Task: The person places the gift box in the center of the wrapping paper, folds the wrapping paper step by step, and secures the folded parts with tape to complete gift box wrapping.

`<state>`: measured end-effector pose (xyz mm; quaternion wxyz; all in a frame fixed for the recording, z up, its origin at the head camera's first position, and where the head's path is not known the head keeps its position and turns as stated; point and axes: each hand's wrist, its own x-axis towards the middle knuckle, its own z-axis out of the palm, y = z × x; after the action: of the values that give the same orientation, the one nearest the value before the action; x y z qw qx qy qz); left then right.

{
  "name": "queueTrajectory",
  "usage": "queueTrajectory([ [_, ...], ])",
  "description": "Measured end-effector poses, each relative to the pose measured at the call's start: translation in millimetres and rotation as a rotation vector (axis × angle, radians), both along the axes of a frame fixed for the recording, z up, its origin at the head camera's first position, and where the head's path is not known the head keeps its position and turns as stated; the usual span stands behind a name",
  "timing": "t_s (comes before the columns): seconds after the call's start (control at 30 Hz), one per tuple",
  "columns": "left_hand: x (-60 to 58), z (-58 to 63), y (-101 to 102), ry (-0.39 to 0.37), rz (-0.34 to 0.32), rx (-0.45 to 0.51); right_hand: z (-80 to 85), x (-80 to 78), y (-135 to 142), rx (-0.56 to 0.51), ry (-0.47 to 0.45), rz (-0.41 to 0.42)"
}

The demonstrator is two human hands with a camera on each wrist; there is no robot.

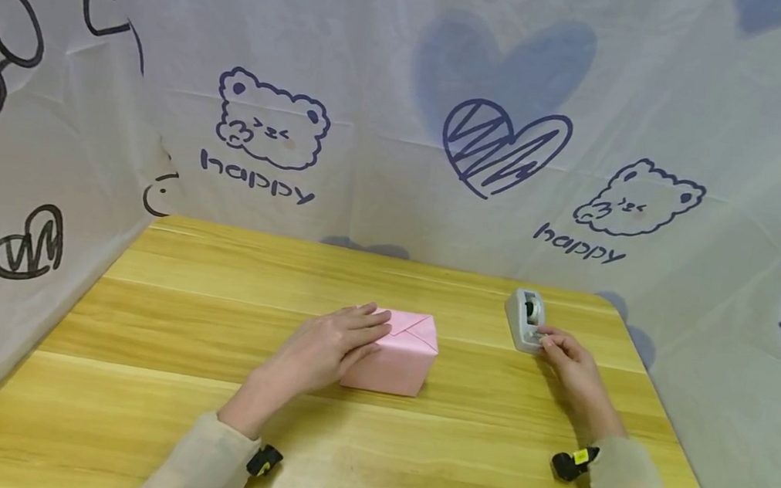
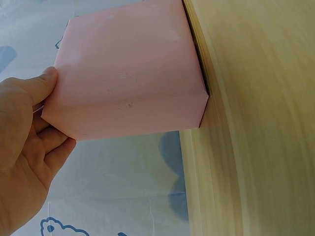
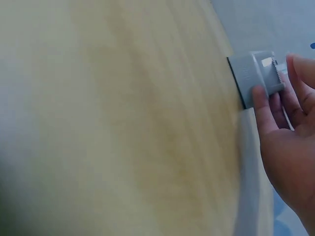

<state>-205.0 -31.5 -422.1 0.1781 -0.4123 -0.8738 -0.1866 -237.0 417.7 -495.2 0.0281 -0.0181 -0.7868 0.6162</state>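
A pink paper-wrapped box (image 1: 390, 360) with folded flaps on top sits on the wooden table. My left hand (image 1: 332, 347) rests on its upper left part, fingers extended over the top. In the left wrist view the thumb (image 2: 42, 86) touches the edge of the box's broad pink face (image 2: 123, 64). Farther right stands a grey tape dispenser (image 1: 518, 321) holding a small roll. At its toothed cutter my right hand (image 1: 574, 372) pinches the end of the clear tape (image 3: 281, 68). One fingertip touches the dispenser's side in the right wrist view.
The yellow wood-grain table (image 1: 220, 283) reaches back to a white cloth (image 1: 373, 118) printed with hearts and bears, which also hangs at both sides. Black wrist cameras (image 1: 264, 461) are strapped near both sleeves. The dispenser stands close to the table's far right corner.
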Motion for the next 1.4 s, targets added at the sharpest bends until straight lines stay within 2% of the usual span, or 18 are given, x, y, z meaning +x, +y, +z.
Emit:
queueTrajectory([
  [0.17, 0.6, -0.8, 2, -0.009, -0.004, 0.005, -5.0, 5.3, -2, -0.001, 0.038, -0.05],
  [0.37, -0.8, -2.5, 2, 0.003, -0.015, 0.038, -4.2, 9.3, 1, -0.055, 0.035, -0.024],
  [0.5, -1.6, -2.8, 2, 0.018, -0.013, 0.038, -5.8, 9.3, 2, 0.02, 0.052, -0.025],
  [0.6, -1.7, -3.6, 2, 0.017, -0.009, 0.033, -2.0, 11.5, -2, 0.073, 0.047, -0.056],
  [0.7, -0.8, -3.6, 2, 0.011, -0.006, 0.033, 4.0, 14.8, -7, 0.163, 0.01, -0.116],
  [0.8, -0.5, -2.9, 2, 0.015, -0.013, 0.038, 7.2, 17.5, -7, 0.308, -0.07, -0.165],
  [0.87, -0.8, -2.1, 2, 0.023, -0.022, 0.05, 7.8, 19.0, -6, 0.357, -0.123, -0.171],
  [0.97, -1.5, -1.5, 2, 0.037, -0.035, 0.066, 7.4, 19.7, -5, 0.364, -0.174, -0.151],
  [1.2, -0.9, -1.4, 2, 0.037, -0.027, 0.061, 6.8, 13.6, 5, 0.357, -0.16, -0.094],
  [1.4, -0.8, -1.6, 3, 0.039, -0.024, 0.06, 9.8, 5.1, 8, 0.413, -0.224, -0.084],
])
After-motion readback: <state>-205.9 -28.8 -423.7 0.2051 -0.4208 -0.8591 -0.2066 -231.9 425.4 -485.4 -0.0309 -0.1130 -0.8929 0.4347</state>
